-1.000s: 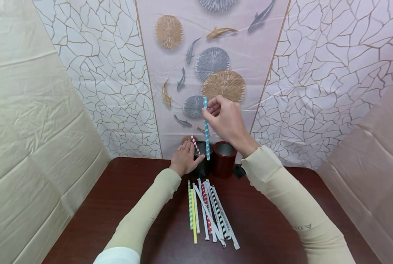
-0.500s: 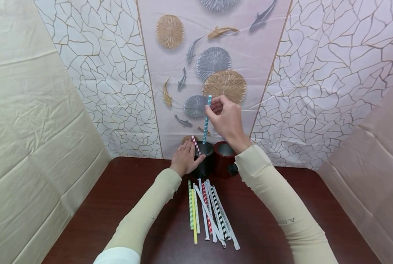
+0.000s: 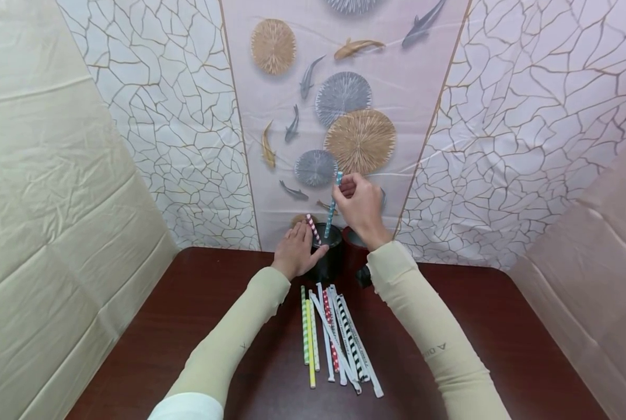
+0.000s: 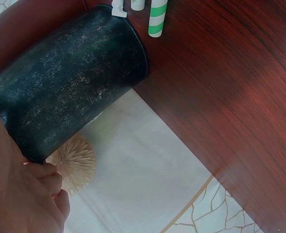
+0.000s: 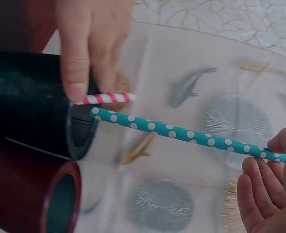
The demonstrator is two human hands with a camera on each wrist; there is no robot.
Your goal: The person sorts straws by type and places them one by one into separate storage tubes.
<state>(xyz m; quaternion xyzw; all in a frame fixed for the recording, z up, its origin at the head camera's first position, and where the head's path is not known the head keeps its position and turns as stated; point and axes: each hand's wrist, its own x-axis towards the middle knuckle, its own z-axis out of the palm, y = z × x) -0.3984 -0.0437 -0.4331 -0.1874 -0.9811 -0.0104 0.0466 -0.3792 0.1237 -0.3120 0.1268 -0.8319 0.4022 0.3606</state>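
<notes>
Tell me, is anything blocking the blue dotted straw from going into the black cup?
Nothing visible blocks it. The blue dotted straw already has its tip at the black cup mouth; the red striped straw sits beside it, not across.

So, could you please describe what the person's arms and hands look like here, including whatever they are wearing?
Both arms wear snug, long, pale cream sleeves reaching to the wrists. The right sleeve carries small dark lettering on the forearm, and the left sleeve has a tiny dark mark; a white band shows near the left elbow. The left hand and right hand are bare: no gloves, and no rings or watch are visible.
</notes>
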